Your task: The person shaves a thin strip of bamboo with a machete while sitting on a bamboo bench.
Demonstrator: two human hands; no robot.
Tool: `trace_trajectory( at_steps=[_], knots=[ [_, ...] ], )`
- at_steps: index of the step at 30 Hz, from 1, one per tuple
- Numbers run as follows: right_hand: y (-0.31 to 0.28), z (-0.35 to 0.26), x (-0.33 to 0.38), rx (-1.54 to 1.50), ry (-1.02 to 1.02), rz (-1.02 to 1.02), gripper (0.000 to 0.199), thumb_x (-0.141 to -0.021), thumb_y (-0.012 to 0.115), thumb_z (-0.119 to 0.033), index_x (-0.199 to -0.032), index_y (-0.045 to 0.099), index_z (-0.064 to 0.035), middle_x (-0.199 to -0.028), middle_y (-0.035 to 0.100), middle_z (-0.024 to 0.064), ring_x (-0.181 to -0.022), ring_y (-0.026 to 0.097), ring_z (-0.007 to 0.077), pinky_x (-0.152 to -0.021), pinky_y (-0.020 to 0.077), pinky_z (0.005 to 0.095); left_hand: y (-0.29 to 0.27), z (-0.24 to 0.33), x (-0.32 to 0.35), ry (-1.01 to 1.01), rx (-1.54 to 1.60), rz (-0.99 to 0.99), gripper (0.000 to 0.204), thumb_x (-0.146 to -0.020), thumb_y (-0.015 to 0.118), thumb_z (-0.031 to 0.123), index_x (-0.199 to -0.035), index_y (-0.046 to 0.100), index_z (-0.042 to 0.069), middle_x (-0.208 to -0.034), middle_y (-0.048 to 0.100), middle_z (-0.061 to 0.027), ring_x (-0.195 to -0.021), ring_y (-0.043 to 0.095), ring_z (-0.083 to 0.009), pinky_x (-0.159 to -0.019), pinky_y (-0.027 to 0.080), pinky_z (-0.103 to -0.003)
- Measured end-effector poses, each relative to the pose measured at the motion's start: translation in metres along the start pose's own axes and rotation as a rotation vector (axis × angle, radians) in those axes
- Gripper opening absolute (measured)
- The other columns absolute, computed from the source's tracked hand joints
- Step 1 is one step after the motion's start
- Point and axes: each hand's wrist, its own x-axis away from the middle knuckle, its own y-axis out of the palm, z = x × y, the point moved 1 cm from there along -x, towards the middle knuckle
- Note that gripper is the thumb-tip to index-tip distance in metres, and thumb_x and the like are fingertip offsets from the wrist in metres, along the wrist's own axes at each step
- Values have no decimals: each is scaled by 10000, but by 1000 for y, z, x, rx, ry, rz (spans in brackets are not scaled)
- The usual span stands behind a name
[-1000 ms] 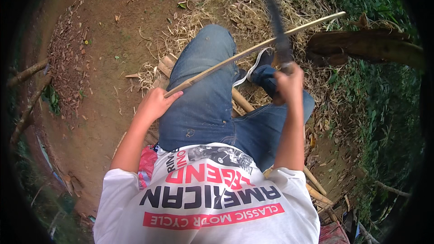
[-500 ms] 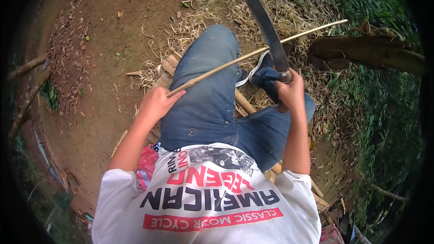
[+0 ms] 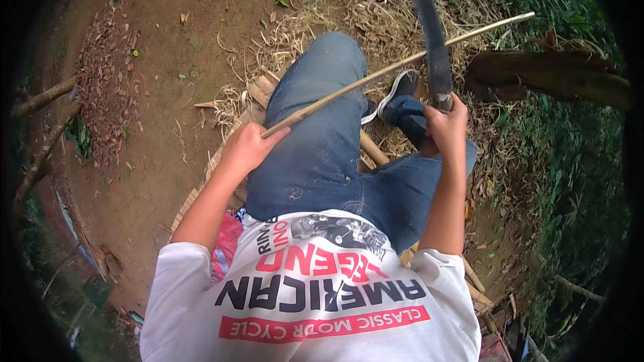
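I sit on the ground with my legs in blue jeans (image 3: 322,141) stretched ahead. My left hand (image 3: 247,147) grips the near end of a long thin bamboo stick (image 3: 402,64) that slants up to the right across my knee. My right hand (image 3: 445,127) holds the handle of a large dark blade (image 3: 429,33), a machete, raised upright and blurred. The blade crosses the stick near its middle.
Pale wood shavings and dry straw (image 3: 315,20) litter the dirt beyond my knee. A thick log (image 3: 550,77) lies at the right beside green plants. Cut bamboo pieces (image 3: 372,149) lie under my legs. Thin branches (image 3: 40,100) rest at the left.
The blade has swung from leaning left to standing nearly upright, and my right hand has lifted slightly. My left hand and the stick have hardly moved.
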Motion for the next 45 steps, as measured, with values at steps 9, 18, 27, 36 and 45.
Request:
trace_trajectory(
  at_steps=[9, 18, 27, 36, 45],
  knots=[
    [17, 1, 10, 106, -189, -68, 213, -694, 660, 14, -905, 629, 22, -710, 650, 118, -630, 604, 176, -619, 487, 335, -5, -4, -2, -5, 73, -68, 768, -811, 644, 643, -677, 610, -113, -638, 586, -290, -622, 637, -396, -629, 491, -463],
    [58, 2, 35, 162, -196, -98, 275, -670, 691, -2, -927, 614, 53, -792, 684, 229, -788, 717, 288, -707, 523, 370, -9, -3, -5, -14, 92, -46, 753, -814, 630, 654, -665, 636, -84, -605, 580, -267, -619, 638, -362, -648, 500, -451],
    [72, 3, 47, 198, -213, -131, 327, -687, 684, 0, -1010, 646, 33, -843, 699, 217, -809, 714, 257, -689, 519, 350, 1, -11, -10, -19, 98, -33, 774, -816, 633, 655, -670, 625, -105, -561, 566, -247, -568, 624, -367, -609, 492, -455],
    [75, 7, 49, 63, -183, -91, 393, -690, 681, 6, -1068, 618, 92, -798, 696, 181, -707, 683, 234, -664, 518, 348, 15, -12, -14, -2, 76, 83, 795, -783, 634, 691, -634, 629, -90, -614, 592, -282, -645, 654, -406, -643, 510, -462],
    [67, 10, 33, -47, -138, -27, 307, -692, 676, 32, -991, 612, 45, -741, 658, 143, -643, 611, 172, -629, 492, 327, 6, 3, -9, -16, 56, 58, 816, -788, 624, 698, -610, 610, -98, -615, 591, -286, -628, 648, -397, -638, 513, -458]
  ],
)
